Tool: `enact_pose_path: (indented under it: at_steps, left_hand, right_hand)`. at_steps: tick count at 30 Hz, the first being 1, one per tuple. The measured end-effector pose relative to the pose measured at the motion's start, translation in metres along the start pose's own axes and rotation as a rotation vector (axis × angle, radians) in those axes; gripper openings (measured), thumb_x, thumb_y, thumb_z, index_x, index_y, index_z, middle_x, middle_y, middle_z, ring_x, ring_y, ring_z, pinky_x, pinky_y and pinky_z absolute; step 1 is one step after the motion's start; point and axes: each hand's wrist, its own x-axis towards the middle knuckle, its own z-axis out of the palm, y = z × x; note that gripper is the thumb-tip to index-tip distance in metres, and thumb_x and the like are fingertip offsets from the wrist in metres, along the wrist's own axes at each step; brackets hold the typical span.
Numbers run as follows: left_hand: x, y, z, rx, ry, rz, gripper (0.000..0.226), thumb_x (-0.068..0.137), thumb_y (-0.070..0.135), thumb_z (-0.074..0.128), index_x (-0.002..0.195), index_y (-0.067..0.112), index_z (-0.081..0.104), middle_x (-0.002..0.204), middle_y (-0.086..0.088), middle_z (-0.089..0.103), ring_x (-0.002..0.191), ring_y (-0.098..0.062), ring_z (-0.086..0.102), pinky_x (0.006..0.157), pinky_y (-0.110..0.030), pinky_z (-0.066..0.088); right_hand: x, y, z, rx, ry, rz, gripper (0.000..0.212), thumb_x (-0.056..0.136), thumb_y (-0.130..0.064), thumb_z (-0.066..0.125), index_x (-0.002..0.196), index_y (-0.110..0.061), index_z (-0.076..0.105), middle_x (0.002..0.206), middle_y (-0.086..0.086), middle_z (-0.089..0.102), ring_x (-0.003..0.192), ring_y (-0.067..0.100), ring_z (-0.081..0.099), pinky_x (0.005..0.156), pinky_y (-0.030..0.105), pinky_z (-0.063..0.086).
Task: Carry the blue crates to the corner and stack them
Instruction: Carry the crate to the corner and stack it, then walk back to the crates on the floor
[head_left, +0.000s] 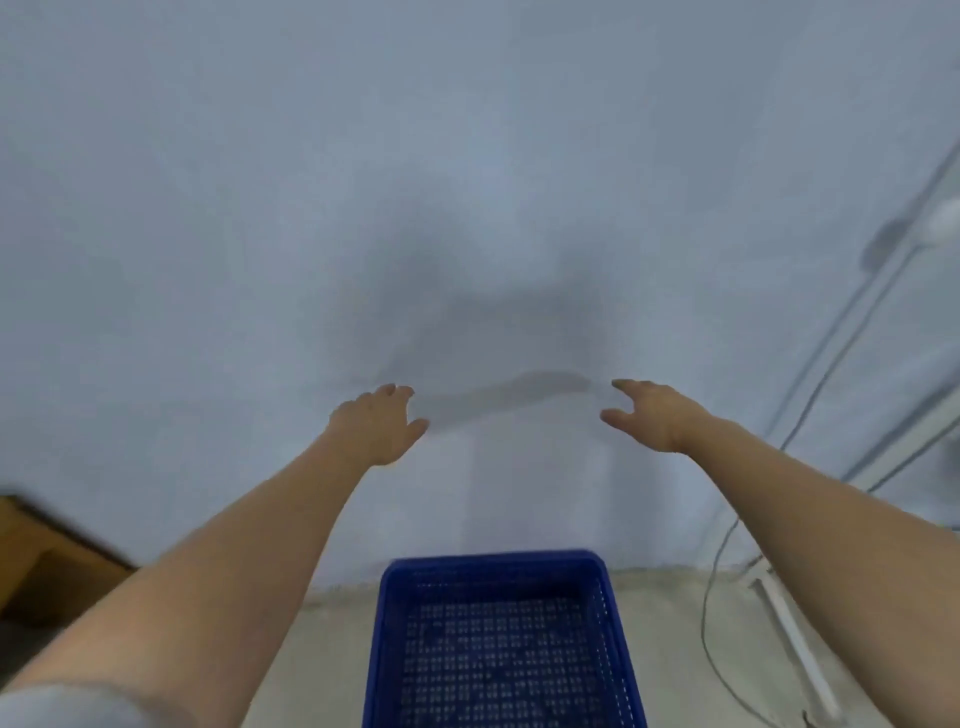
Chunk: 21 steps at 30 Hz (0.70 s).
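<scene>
A blue plastic crate (387, 613) with a perforated floor sits on the concrete floor against the pale wall, at the bottom middle of the view. Whether it rests on other crates is hidden by the frame edge. My left hand (382, 423) and my right hand (652, 413) are both stretched out high above the crate, in front of the wall. Their fingers are spread and nothing is held. The gap between the hands is about as wide as the crate.
A pale wall (467, 182) fills most of the view. A brown wooden piece (47, 551) stands at the lower left. White pipes and thin cables (831, 364) run down the wall at the right, and a white bar (795, 644) lies on the floor there.
</scene>
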Motion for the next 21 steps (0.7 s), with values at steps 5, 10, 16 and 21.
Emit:
enact_pose_path:
  at_steps: [5,10,16,21]
  left_hand:
    - [-0.029,0.050,-0.158,-0.017,0.219,0.072,0.071,0.098,0.061,0.040,0.157,0.024,0.027,0.164,-0.002,0.028,0.145,-0.028,0.037,0.115,-0.048,0.035]
    - [-0.059,0.096,-0.246,-0.016,0.374,0.150,0.075,0.096,0.065,0.038,0.157,0.023,0.027,0.162,-0.004,0.033,0.143,-0.030,0.040,0.114,-0.048,0.036]
    - [-0.081,0.145,-0.262,-0.028,0.424,0.263,0.078,0.095,0.070,0.034,0.159,0.027,0.024,0.164,0.000,0.030,0.146,-0.028,0.034,0.115,-0.046,0.032]
    - [-0.080,0.213,-0.258,-0.024,0.428,0.460,0.077,0.095,0.070,0.032,0.158,0.026,0.025,0.164,0.000,0.030,0.146,-0.027,0.035,0.115,-0.045,0.033]
  right_hand:
    - [-0.056,-0.044,-0.156,-0.060,0.228,-0.082,0.078,0.093,-0.063,0.044,0.158,-0.024,0.025,0.163,0.004,0.030,0.147,0.027,0.032,0.116,0.046,0.031]
    - [-0.104,-0.055,-0.237,-0.150,0.356,-0.089,0.083,0.090,-0.068,0.041,0.159,-0.025,0.020,0.165,0.005,0.024,0.150,0.028,0.025,0.119,0.048,0.027]
    - [-0.161,-0.036,-0.260,-0.176,0.401,-0.023,0.082,0.091,-0.070,0.036,0.159,-0.027,0.019,0.167,0.005,0.018,0.152,0.028,0.021,0.119,0.047,0.023]
    - [-0.217,0.016,-0.262,-0.150,0.419,0.175,0.082,0.092,-0.070,0.036,0.159,-0.028,0.015,0.167,0.004,0.016,0.150,0.030,0.024,0.117,0.050,0.028]
